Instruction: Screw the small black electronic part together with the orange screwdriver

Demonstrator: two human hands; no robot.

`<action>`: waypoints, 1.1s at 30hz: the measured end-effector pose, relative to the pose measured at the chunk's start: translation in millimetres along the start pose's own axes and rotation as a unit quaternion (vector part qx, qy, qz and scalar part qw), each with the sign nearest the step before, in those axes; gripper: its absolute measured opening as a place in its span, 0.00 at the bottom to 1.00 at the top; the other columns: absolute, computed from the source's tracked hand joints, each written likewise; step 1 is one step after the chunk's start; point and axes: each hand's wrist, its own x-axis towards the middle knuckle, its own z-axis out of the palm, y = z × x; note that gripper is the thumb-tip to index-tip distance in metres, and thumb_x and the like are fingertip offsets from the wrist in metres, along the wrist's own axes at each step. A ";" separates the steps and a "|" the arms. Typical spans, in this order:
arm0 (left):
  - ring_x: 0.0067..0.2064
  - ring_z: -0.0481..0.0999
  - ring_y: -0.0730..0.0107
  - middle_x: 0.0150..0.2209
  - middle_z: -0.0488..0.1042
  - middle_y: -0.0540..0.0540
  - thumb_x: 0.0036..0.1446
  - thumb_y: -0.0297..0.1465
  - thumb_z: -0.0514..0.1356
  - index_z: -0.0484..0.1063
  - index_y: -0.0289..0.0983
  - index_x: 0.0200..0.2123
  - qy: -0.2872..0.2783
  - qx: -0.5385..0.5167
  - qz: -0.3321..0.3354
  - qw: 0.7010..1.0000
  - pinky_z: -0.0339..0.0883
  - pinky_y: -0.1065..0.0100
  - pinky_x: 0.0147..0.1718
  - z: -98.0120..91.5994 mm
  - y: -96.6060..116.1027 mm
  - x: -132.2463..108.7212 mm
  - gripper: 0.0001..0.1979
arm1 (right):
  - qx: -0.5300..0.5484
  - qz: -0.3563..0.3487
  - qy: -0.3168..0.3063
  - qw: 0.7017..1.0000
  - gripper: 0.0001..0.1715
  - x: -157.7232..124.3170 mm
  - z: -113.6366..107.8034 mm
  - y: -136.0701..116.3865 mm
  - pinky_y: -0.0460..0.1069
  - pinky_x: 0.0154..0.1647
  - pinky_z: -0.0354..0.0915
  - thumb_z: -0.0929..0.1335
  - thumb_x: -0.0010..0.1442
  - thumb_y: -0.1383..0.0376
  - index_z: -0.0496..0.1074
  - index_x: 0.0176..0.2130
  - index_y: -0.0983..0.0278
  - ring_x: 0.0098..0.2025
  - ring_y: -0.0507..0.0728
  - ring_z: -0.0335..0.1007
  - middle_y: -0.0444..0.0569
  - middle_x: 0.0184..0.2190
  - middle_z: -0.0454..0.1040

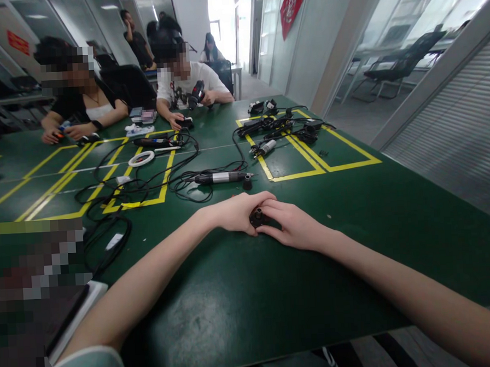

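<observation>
A small dark part (256, 218) with a short round stem on top is held between my two hands, just above or on the green table (217, 278). My left hand (242, 212) curls round its left side, thumb in front. From the right, my right hand (288, 222) pinches it with thumb and fingers, the fingertips of both hands meeting behind it. Beyond my hands lies a black and silver pen-shaped tool (222, 177) with a cable, and a small black cup-like piece (247, 182) stands at its tip.
Coiled black cables (109, 251) spread over the table's left side. A white ring (141, 159) and yellow tape outlines are farther back. More cabled tools (263, 148) lie at the back right. Across the table sit two people, one holding a power drill (196, 94).
</observation>
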 end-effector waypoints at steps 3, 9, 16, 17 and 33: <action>0.42 0.80 0.64 0.46 0.80 0.46 0.48 0.25 0.70 0.63 0.34 0.62 -0.003 -0.003 0.006 1.000 0.66 0.71 0.37 0.4 -1.0 0.5 0.38 | -0.009 0.001 -0.009 1.000 0.08 -0.3 -1.3 0.1 0.61 0.48 0.78 0.71 0.66 0.66 0.73 0.46 0.65 0.49 0.67 0.79 0.60 0.45 0.79; 0.41 0.79 0.66 0.43 0.79 0.49 0.47 0.26 0.71 0.63 0.38 0.61 -0.006 0.006 0.005 1.000 0.65 0.72 0.36 0.6 -4.0 1.0 0.37 | -0.010 -0.003 -0.022 1.000 0.06 -0.2 -4.2 1.4 0.61 0.47 0.78 0.70 0.68 0.66 0.73 0.45 0.65 0.48 0.66 0.79 0.59 0.45 0.79; 0.41 0.79 0.65 0.44 0.79 0.47 0.48 0.26 0.70 0.63 0.36 0.60 -0.009 0.004 0.011 1.000 0.65 0.72 0.36 0.1 -4.0 0.7 0.36 | -0.013 -0.011 -0.013 1.000 0.08 -0.5 -1.6 3.1 0.60 0.48 0.78 0.71 0.67 0.67 0.73 0.46 0.67 0.48 0.67 0.79 0.61 0.45 0.79; 0.42 0.79 0.65 0.45 0.79 0.47 0.48 0.26 0.70 0.63 0.36 0.60 -0.008 0.002 0.012 1.000 0.66 0.72 0.37 0.3 -4.2 0.7 0.36 | -0.012 -0.007 -0.010 1.000 0.08 -0.7 -1.1 3.2 0.61 0.48 0.78 0.71 0.67 0.66 0.73 0.46 0.67 0.48 0.67 0.79 0.61 0.45 0.79; 0.43 0.81 0.65 0.48 0.80 0.43 0.49 0.30 0.71 0.58 0.37 0.71 -0.009 -0.070 -0.015 0.997 0.71 0.67 0.43 -14.3 -7.2 -7.3 0.47 | 0.032 0.031 0.008 0.999 0.19 -1.5 -6.2 8.3 0.56 0.44 0.76 0.76 0.61 0.61 0.73 0.49 0.63 0.44 0.62 0.79 0.54 0.44 0.79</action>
